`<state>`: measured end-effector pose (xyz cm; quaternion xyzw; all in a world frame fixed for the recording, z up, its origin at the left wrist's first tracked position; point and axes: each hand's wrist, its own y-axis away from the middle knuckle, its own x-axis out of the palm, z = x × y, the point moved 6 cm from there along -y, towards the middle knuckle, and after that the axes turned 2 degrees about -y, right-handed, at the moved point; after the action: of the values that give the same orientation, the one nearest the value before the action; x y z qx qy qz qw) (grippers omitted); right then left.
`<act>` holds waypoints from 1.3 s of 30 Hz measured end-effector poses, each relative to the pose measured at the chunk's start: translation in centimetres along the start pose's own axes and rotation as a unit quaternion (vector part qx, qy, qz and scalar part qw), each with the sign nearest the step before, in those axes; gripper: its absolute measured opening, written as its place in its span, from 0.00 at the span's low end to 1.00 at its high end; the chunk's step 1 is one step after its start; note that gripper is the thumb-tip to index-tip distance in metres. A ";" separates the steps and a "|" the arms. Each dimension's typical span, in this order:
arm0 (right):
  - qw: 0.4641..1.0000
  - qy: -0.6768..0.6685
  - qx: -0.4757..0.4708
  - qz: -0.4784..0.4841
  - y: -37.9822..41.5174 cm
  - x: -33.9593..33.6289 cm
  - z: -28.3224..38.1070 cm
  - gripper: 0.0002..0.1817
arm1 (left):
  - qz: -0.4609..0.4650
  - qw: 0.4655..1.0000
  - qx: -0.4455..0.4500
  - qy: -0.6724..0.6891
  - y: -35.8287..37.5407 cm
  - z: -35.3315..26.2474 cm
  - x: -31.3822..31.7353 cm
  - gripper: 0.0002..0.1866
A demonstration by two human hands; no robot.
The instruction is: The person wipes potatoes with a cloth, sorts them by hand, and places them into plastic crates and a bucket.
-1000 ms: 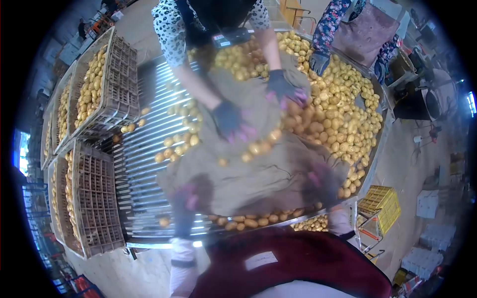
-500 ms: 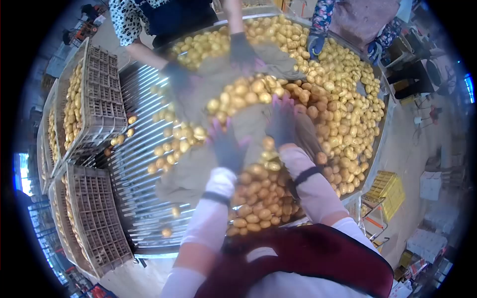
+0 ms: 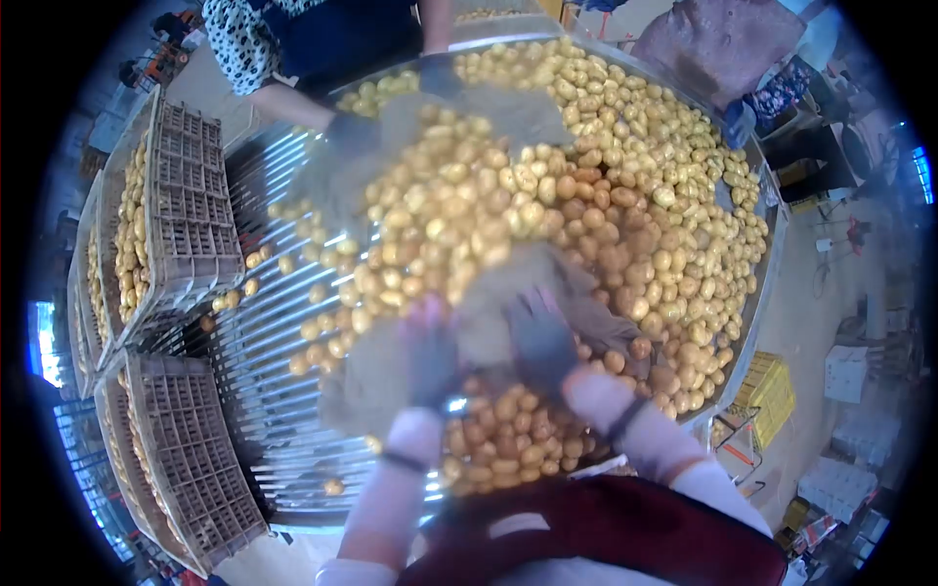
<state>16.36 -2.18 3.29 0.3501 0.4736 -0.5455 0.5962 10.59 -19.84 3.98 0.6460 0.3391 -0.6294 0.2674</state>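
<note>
My left hand (image 3: 430, 354), in a grey glove with pink fingertips, lies flat with fingers stretched on a grey-brown cloth (image 3: 366, 379). Beside it my right hand (image 3: 540, 342), gloved the same way and blurred, presses down open on the cloth's raised part. Yellow potatoes (image 3: 430, 249) are heaped just beyond the cloth, and browner potatoes (image 3: 513, 430) lie between my forearms. Across the table, a person's gloved hands rest on another grey cloth (image 3: 528, 115).
Metal rollers (image 3: 293, 410) form the table's left side, with a few potatoes on them. Slatted crates (image 3: 191, 430) of potatoes stand along the left edge. More potatoes (image 3: 684, 254) cover the right side. A yellow crate (image 3: 762, 391) stands at lower right; another person is at upper right.
Both my hands have drawn back toward me with the cloth, exposing more potatoes in the middle. The opposite person's hands and cloth have pulled back toward that person. The upper-right person's hand has left the potatoes.
</note>
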 end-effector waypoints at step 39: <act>0.885 -0.013 -0.130 -0.446 3.7 -30.4 8.5 0.10 | -0.082 0.986 -0.012 0.143 6.9 3.1 -21.4 0.19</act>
<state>22.88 0.12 34.34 0.0143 0.6391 -0.6915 0.3364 14.46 -28.79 24.49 0.6964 0.4329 -0.5462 0.1712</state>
